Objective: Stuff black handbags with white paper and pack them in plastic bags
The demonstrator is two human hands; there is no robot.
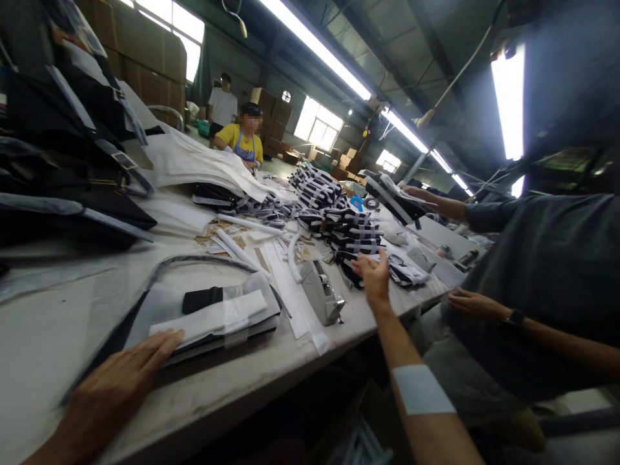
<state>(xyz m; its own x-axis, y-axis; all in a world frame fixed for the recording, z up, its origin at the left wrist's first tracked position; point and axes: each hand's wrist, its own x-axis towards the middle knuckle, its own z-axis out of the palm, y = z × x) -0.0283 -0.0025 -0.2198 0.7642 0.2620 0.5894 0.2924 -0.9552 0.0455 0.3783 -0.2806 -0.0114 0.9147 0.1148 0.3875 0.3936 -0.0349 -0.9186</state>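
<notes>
A flat black handbag [201, 323] lies on the table in front of me, its handle [194, 259] wrapped in clear plastic. On its upper face is a folded white foam strip [208, 318] with clear tape over it, beside a small black piece [202, 299]. My left hand [123, 368] rests with fingers outstretched on the bag's near left edge and the end of the strip. Out to the right, my right hand [372, 278] is by a stack of black bundles with white wrapping [356, 236]. Its fingers are apart and I see nothing in them.
A grey tape dispenser [321, 292] stands near the table edge [295, 361]. White foam sheets [194, 161] and black bags [62, 155] crowd the left. A co-worker [542, 284] at right holds a black bundle [392, 197]; another person [245, 139] sits opposite.
</notes>
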